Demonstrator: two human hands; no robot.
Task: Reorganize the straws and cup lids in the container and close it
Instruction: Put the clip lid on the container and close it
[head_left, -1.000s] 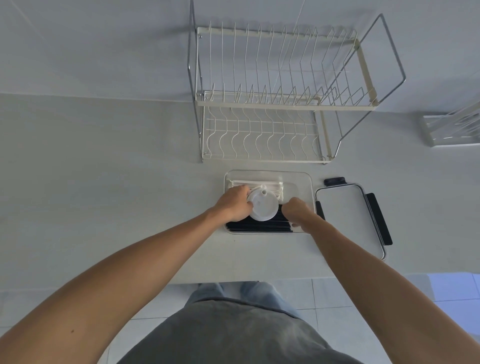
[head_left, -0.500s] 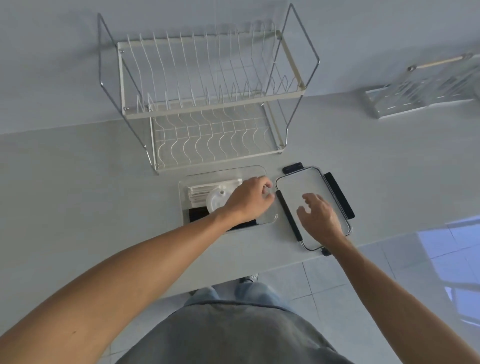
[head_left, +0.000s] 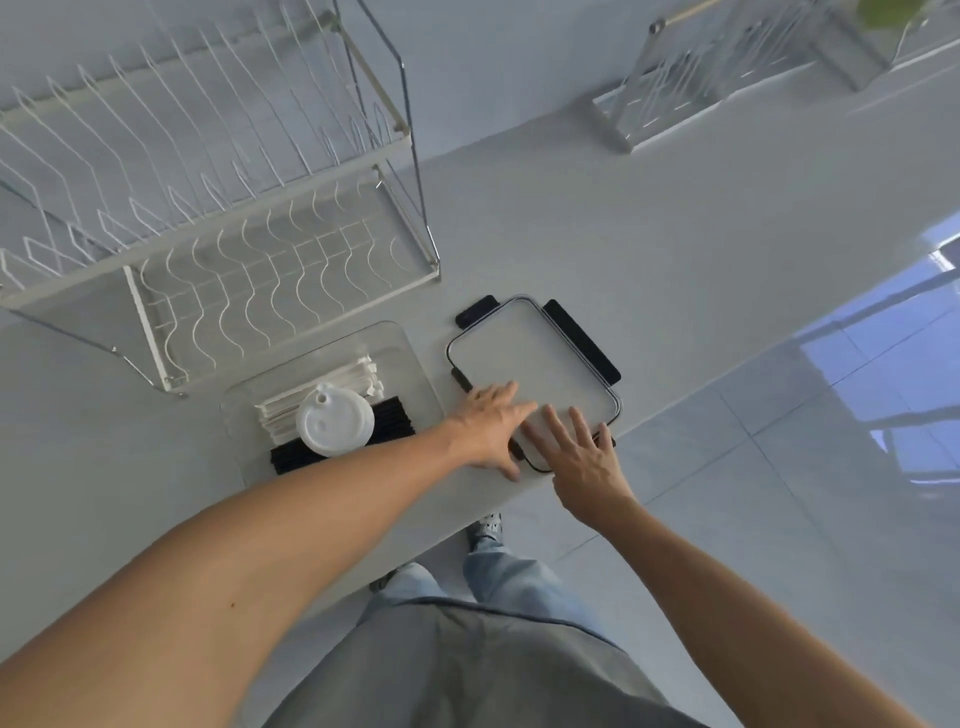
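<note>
Container (head_left: 415, 353), clear and uncovered, sits left on the table (head_left: 675, 249) holding white straws (head_left: 322, 376), black straws (head_left: 395, 421) and one cup lid (head_left: 335, 420). Both hands, left (head_left: 491, 423) and right (head_left: 582, 457), spread flat-fingered on its one lid (head_left: 535, 358); closing seems next, needing a lift leftward.
</note>
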